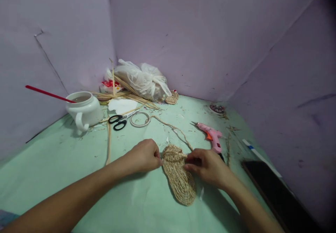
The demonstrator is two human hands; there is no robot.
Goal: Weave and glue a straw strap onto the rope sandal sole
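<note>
A small woven straw slipper (180, 180) lies on the green-covered table, its toe end away from me and crossed by a band of braid. My left hand (147, 156) is closed at the slipper's left edge, thumb and finger pinching there. On the other side, my right hand (207, 164) pinches the straw braid where it meets the slipper's upper right edge. From there the braided straw cord (170, 125) trails up and left across the table toward a pale ring (140, 120). The fingertips of my right hand partly hide the slipper's edge.
A pink glue gun (210, 135) lies right of the cord; a dark phone-like slab (275, 194) is at the right. Black-handled scissors (120, 121), a white pot (86, 110) with a red stick, straw strips (131, 89) and a tied plastic bag (147, 79) stand farther back, near purple walls.
</note>
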